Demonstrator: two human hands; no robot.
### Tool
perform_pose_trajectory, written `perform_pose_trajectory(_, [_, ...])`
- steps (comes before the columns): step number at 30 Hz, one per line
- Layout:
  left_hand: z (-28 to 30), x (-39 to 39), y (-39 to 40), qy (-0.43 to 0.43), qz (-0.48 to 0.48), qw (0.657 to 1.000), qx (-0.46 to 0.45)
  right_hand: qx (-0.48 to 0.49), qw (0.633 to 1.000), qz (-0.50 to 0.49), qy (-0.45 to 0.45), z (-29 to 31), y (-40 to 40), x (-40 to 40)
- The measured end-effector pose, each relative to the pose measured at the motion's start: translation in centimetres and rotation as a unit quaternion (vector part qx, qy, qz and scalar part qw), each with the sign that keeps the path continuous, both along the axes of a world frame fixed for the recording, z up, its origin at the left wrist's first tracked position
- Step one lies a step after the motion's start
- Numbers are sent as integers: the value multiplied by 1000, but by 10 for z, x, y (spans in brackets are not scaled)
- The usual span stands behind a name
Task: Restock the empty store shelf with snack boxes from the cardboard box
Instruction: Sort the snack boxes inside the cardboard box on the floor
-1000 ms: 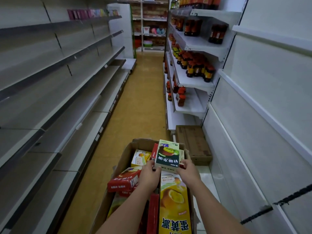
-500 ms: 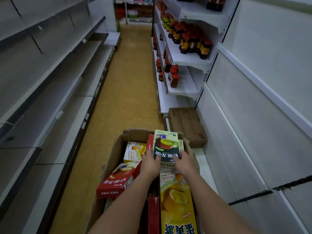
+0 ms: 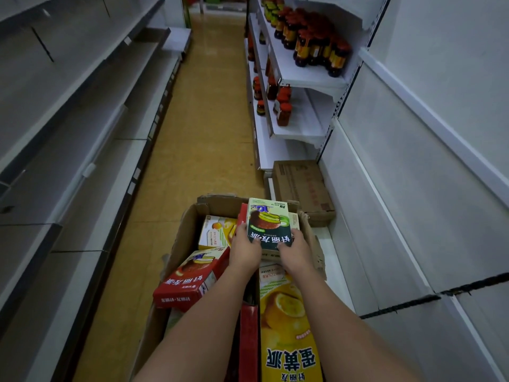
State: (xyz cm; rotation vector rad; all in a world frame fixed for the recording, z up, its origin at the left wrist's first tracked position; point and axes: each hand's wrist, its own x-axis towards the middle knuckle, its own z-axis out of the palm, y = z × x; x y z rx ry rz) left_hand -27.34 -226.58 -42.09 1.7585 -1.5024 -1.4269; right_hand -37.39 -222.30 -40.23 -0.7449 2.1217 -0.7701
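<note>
Left hand (image 3: 245, 250) and right hand (image 3: 296, 252) grip opposite lower edges of a green-and-black snack box (image 3: 268, 223), held upright over the open brown cardboard box (image 3: 190, 219). Inside it: a red snack box (image 3: 190, 279) tilted at left, a long yellow snack box (image 3: 286, 321) at right. White shelf (image 3: 341, 260) just beside the cardboard box.

Both bare forearms reach up from the bottom edge toward the frame's centre. The left hand (image 3: 245, 250) and right hand (image 3: 296, 250) sit side by side, fingers curled, each gripping.
</note>
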Motion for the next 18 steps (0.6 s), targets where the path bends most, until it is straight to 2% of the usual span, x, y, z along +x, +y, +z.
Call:
perform_pose_trajectory(7, [25, 23, 27, 83, 38, 996, 14, -31, 993, -51, -99, 19, 19, 6])
perform_pose_trajectory(12, [49, 37, 53, 115, 66, 991, 17, -43, 989, -36, -139, 42, 38, 12])
perform_pose_trajectory(18, [76, 64, 93, 71, 72, 994, -31, -65, 984, 20, -164, 71, 56, 29])
